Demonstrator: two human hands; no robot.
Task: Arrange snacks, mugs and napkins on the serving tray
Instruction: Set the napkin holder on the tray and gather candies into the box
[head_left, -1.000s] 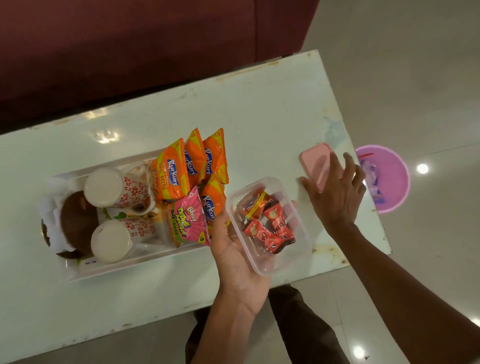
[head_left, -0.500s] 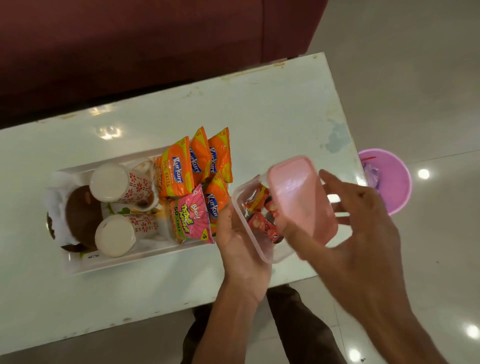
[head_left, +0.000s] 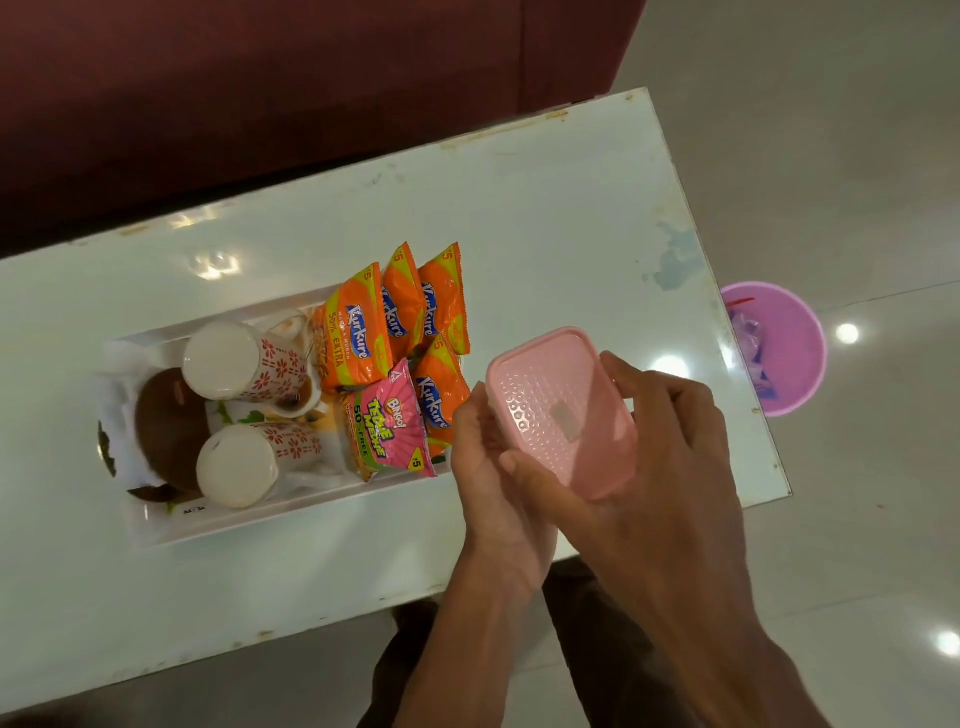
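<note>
Head camera looks down on a white table (head_left: 519, 208) with a white serving tray (head_left: 156, 525) on its left half. Both hands hold a pink-lidded box (head_left: 563, 410) just above the table, beside the tray's right end, its dimpled top facing up. The left hand (head_left: 498, 467) cups the box's left side with curled fingers. The right hand (head_left: 660, 457) grips it from the right, thumb on the near corner and fingers bent over the far edge.

In the tray, four orange Kurkure packets (head_left: 353, 332) stand clustered at the right end, with a pink Bingo packet (head_left: 389, 426) in front of them. Two white floral mugs (head_left: 244, 364) lie on their sides in the middle. At the left end, a brown round item (head_left: 166, 426) rests on a white napkin (head_left: 111, 364).

A pink bucket (head_left: 779, 348) stands on the floor past the table's right edge. A maroon sofa (head_left: 260, 78) runs behind the table.
</note>
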